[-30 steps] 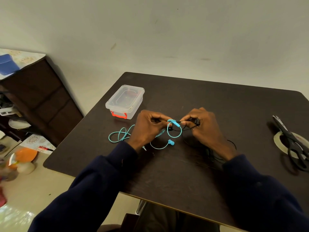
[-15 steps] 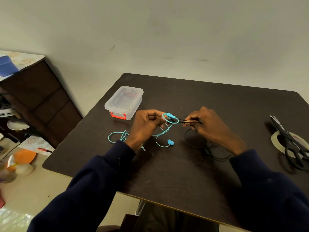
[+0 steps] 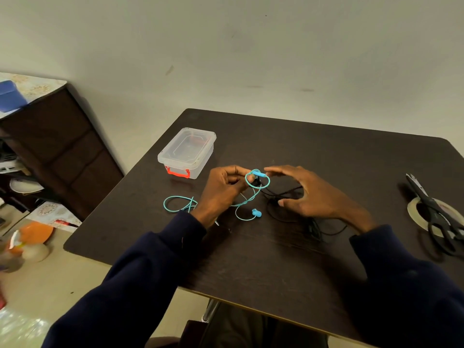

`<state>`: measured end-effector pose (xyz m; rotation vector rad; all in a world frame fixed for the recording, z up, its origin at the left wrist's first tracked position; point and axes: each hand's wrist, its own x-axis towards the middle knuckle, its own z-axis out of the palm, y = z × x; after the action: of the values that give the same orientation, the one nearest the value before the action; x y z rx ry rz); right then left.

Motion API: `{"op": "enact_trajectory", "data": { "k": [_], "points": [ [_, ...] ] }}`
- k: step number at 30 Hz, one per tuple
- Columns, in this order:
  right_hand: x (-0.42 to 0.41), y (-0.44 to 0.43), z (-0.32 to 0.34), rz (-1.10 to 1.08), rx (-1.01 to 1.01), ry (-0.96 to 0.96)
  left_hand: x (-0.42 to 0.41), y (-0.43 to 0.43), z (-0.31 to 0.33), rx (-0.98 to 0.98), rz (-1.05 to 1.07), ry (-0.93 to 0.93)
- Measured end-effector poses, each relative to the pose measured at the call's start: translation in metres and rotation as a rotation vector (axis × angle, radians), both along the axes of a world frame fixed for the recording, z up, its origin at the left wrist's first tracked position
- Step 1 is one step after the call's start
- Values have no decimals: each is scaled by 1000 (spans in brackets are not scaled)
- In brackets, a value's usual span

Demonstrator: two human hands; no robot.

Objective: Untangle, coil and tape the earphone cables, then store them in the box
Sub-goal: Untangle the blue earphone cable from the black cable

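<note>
– Our right hand (image 3: pixel 319 197) has let go of the black cable (image 3: pixel 281 194). Now its fingers are spread wide and it holds nothing.
– Does it touch the cable?
– We cannot tell. It hangs just over the black loops, and those loops lie on the dark table (image 3: pixel 276 259).
– And our left hand (image 3: pixel 221 190)?
– It has stayed where it was. Its fingers are curled, and they pinch the blue cable (image 3: pixel 259 175) at a small round loop. The loop is held up a little off the table.
– Are the two cables apart?
– Not yet. We see a bit of black cable running up into the blue loop, so they are tangled there.
– Where does the rest of the blue cable go?
– One part drops from our left hand to a blue earbud (image 3: pixel 256 212) on the table, between our two hands. Another part lies in a loop to the left of our left wrist, near the table edge.
– Where is the box (image 3: pixel 187 156)?
– It sits on the table behind our left hand, close but not touching. It is clear, its lid (image 3: pixel 188 145) is on, and it has a red clip (image 3: pixel 177 172) on the front.
– And the tape (image 3: pixel 414 214)?
– It is far over on our right, well apart from the cables. The black scissors (image 3: pixel 434 212) lie on top of the roll.
</note>
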<state>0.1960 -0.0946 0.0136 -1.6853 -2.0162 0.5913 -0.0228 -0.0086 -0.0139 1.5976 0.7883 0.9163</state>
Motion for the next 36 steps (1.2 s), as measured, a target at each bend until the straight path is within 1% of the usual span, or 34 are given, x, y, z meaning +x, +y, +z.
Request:
{"op": "enact_trajectory", "data": {
  "k": [2, 3, 6, 10, 12, 17, 22, 27, 31, 34, 36],
  "points": [
    [-3, 0, 4, 28, -28, 126, 1, 0, -1, 10, -3, 20],
    [-5, 2, 4, 21, -2, 179, 1, 0, -2, 11, -6, 29],
    [-17, 5, 1, -37, 150, 256, 2, -1, -3, 8, -25, 24],
    [-31, 4, -12, -147, 267, 363, 5, -4, -4, -33, -13, 5],
    [-33, 4, -16, -180, 284, 401, 6, -4, -5, -62, 13, -9],
    [-39, 4, -16, -164, 295, 376, 6, -9, -7, -131, 47, -75],
    [-43, 5, -17, -196, 320, 458, 10, -14, -6, -173, 102, -92],
    [-43, 5, -18, -227, 371, 368, 10, -15, -5, -192, 178, -108],
    [-44, 3, -18, -261, 393, 375, 8, -16, 0, -232, 176, -90],
    [-44, 1, -20, -290, 388, 433, 6, -15, 2, -234, 154, -61],
    [-42, 0, -21, -304, 363, 495, 4, -15, 3, -274, 142, -82]
  ]
}}
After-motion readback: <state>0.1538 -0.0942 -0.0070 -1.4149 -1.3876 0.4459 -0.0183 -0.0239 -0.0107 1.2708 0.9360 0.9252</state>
